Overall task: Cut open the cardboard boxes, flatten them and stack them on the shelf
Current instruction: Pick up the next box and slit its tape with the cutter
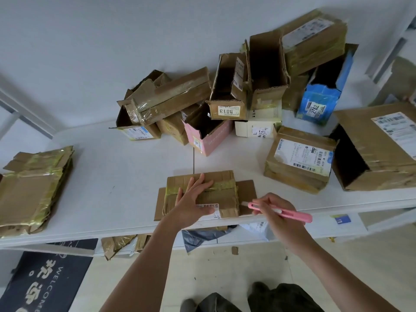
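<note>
Honestly, your left hand [193,199] lies flat on the box [202,194] | right hand [273,212] grips the cutter [281,211] | blade could slip toward those spread fingers.

You stand at a long white table [112,176] pushed against a plain pale wall [112,41], lit evenly with soft shadows. Below the table's near edge you see a light tiled floor [337,266], and on it, toward the table's left end, a dark doormat [45,284] printed with "WELCOME" in white. Beyond the table's right end, white shelving uprights [391,55] rise beside the wall, and a grey rail [27,113] slants along the wall off its left end.
</note>
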{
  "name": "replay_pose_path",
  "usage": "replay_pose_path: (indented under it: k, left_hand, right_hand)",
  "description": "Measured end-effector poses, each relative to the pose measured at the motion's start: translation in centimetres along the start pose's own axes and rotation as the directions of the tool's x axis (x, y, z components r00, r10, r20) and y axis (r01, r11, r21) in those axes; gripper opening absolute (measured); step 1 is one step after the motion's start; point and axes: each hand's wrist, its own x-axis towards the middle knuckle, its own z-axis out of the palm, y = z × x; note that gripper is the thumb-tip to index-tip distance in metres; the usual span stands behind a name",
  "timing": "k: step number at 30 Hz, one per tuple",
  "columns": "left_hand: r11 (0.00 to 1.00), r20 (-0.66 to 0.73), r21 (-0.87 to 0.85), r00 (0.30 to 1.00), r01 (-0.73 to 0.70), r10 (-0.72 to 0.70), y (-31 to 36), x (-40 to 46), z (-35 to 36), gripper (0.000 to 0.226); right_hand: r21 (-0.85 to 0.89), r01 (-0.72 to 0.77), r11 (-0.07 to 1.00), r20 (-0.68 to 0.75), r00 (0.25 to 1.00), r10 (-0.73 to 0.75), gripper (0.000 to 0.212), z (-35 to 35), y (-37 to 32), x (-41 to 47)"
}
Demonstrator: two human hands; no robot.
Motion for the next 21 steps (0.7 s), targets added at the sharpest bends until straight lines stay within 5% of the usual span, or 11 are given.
replay_pose_path:
  k: [3,6,8,10,12,16,21]
  left_hand:
    - [1.0,-0.003,-0.01,1.0,-0.01,0.01,-0.3,0.1,0.0,0.079]
    - [1.0,-0.009,-0.015,1.0,-0.015,0.014,-0.1,0.0,0.1,0.078]
    - [1.0,-0.007,-0.022,1.0,-0.009,0.008,0.1,-0.2,0.0,0.078]
    - [1.0,-0.003,-0.026,1.0,-0.005,0.005,0.2,-0.2,0.0,0.077]
    - [1.0,-0.005,-0.028,1.0,0.003,-0.003,0.3,-0.2,0.0,0.075]
    - [1.0,-0.05,-0.002,0.998,0.028,-0.028,0.6,-0.2,0.5,0.068]
    - [0.986,-0.162,0.164,0.987,0.032,-0.005,0.4,-0.4,1.7,0.064]
  right_hand:
    - [-0.118,0.166,0.979,-0.179,0.966,-0.185,0.011,-2.9,-2.3,1.8]
    - [-0.62,0.237,0.748,-0.219,0.863,-0.455,0.004,-7.3,-2.9,5.3]
    - [-0.872,0.049,0.486,-0.152,0.918,-0.366,0.02,-9.9,-2.5,7.3]
    - [-0.924,-0.114,0.365,-0.17,0.978,-0.124,0.052,-11.3,-2.2,8.6]
    - [-0.929,-0.143,0.34,-0.173,0.983,-0.058,0.06,-11.6,-2.2,9.2]
    - [-0.935,-0.148,0.324,-0.227,0.948,-0.222,0.064,-9.5,-3.9,9.5]
    - [-0.766,0.318,0.559,0.173,0.939,-0.297,0.038,-0.7,-5.0,9.1]
